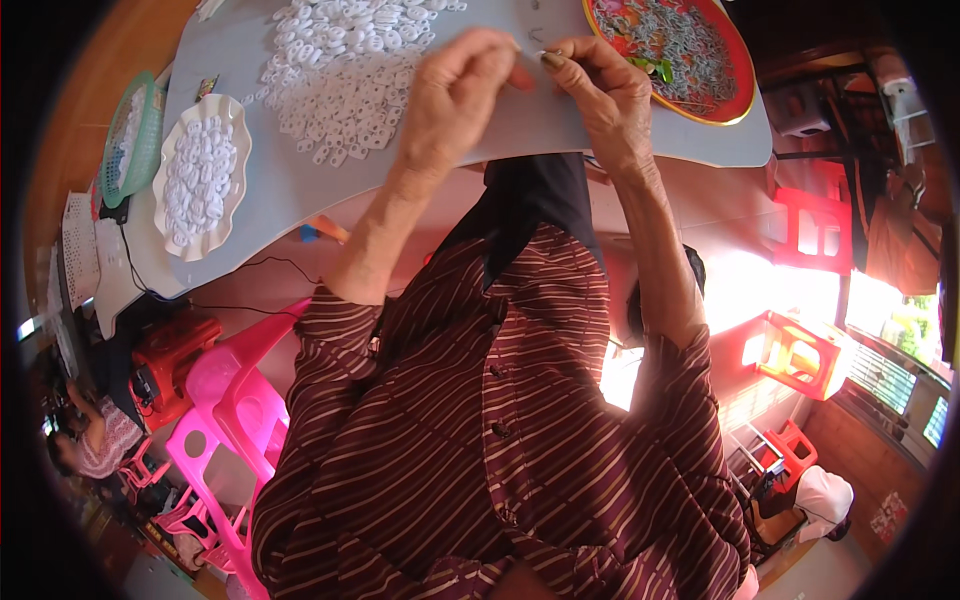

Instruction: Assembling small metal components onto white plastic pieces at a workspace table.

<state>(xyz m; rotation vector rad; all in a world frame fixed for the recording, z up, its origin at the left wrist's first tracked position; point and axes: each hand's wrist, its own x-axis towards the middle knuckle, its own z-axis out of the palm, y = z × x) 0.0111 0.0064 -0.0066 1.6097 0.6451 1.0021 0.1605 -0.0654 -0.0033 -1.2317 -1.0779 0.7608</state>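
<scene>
Over the table's near edge, my left hand (455,105) has its fingers curled and tips close together. What it holds, if anything, is too small to make out. Just to its right, my right hand (605,95) pinches thumb against fingers, with a tiny pale spot at the tips that I cannot name. The two hands' fingertips face each other, slightly apart. Left of my left hand spreads a pile of small white plastic pieces with holes (345,95). Beside my right hand rests a red round tray (742,70) of small grey metal pieces (690,50), with a green object (655,68) near its edge.
A scalloped white dish (240,150) and a green basket (150,110) hold more white pieces on the left of the grey table (290,215). Pink chairs (235,390), red stools (800,350) and a dark cable (215,305) are around. Other people sit lower left and lower right.
</scene>
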